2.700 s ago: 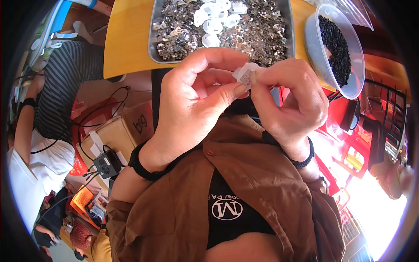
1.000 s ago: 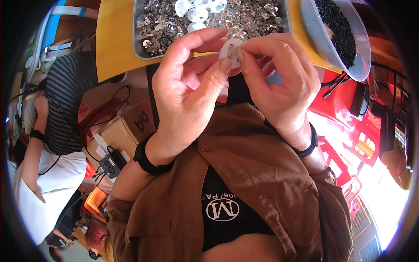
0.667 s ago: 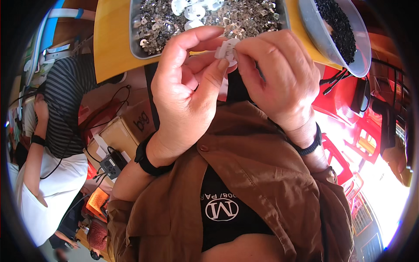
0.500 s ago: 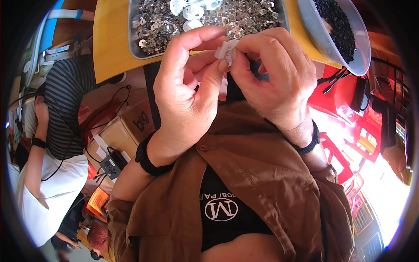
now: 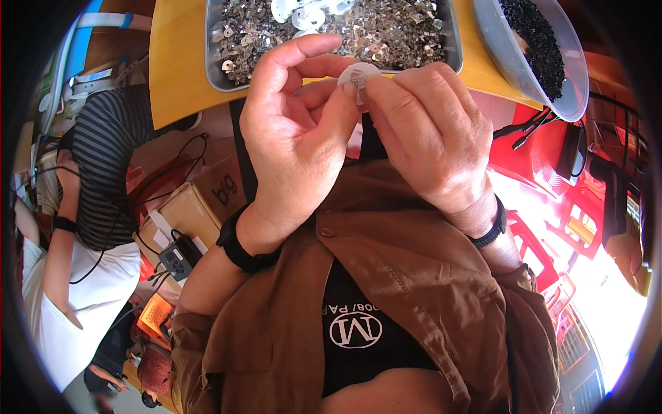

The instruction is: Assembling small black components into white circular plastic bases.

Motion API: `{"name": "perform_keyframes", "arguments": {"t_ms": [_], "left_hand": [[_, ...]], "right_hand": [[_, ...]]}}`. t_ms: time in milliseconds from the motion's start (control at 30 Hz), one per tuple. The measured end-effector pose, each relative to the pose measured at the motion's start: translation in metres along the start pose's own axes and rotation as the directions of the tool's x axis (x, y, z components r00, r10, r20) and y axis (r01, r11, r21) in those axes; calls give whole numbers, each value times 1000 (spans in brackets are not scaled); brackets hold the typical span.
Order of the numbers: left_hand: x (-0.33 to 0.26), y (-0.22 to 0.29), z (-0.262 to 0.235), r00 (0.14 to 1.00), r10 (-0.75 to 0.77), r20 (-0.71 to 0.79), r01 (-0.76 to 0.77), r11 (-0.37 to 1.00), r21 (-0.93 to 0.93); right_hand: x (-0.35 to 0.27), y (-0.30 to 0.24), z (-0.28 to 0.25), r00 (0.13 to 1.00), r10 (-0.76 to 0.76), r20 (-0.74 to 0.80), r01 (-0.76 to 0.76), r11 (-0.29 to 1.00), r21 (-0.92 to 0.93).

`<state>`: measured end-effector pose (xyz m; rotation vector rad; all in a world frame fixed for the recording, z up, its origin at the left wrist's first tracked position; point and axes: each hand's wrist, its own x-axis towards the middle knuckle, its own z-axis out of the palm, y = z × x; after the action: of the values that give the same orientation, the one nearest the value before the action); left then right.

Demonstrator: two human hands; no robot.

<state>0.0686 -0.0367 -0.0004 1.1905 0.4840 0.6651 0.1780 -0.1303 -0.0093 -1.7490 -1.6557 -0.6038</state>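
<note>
A small round white plastic part [image 5: 358,72] with a raised, shaped middle is pinched in my left hand [image 5: 296,148], between the thumb and the fingers behind it. The forefinger of that hand is lifted away from the part. My right hand [image 5: 431,127] has its fingertips pressed together at the part's right edge; whether a small metal piece is between them is hidden. Just beyond both hands, a metal tray [image 5: 452,58] holds many small shiny metal clips [image 5: 252,45]. A few more white plastic parts [image 5: 310,15] lie on top of the clips.
The tray stands on a yellow wooden table [image 5: 179,69]. At its right is a translucent bowl [image 5: 576,86] of small black pieces [image 5: 534,45]. Red stools [image 5: 531,155] and cables are on the right. A co-worker in stripes [image 5: 110,159], a cardboard box [image 5: 196,200] and a black device [image 5: 181,257] are on the left.
The white part has turned so its round face now shows. My right hand has shifted slightly down, its fingers now more folded over the part's edge.
</note>
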Motion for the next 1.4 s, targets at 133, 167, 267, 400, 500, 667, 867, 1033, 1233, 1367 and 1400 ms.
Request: {"name": "perform_keyframes", "arguments": {"t_ms": [133,167,267,400,500,667,867,1033,1233,1367,1400], "left_hand": [[0,-1,-1,1000,-8,-7,8,1000,1],[1,-1,-2,1000,-7,-7,7,1000,2],[2,-1,-3,1000,-21,17,20,999,50],[2,-2,-4,995,-95,-2,95,995,-26],[1,0,-8,990,-139,26,140,989,-53],[1,-6,-12,986,-143,83,153,979,-135],[1,0,-12,988,-150,35,151,988,-32],[2,-3,-13,996,-56,75,55,998,11],[1,0,-17,984,-92,150,91,996,17],[3,6,-14,979,-123,162,126,992,-6],[2,8,-13,976,-146,163,149,989,-5]], "right_hand": [[1,-1,-3,1000,-6,29,5,999,37],[0,-2,-4,999,4,39,-6,998,59],[-3,-1,0,1000,6,11,-7,997,80],[-3,1,2,991,135,-23,-124,955,271],[1,-8,0,750,624,219,-611,527,590],[-1,-2,3,579,678,452,-735,194,650],[5,-2,-2,775,518,363,-622,519,586],[0,-1,3,686,570,453,-685,295,666],[8,-4,5,797,564,218,-569,577,586],[7,2,4,944,325,53,-318,859,401],[7,2,5,952,306,9,-285,877,387]]}}
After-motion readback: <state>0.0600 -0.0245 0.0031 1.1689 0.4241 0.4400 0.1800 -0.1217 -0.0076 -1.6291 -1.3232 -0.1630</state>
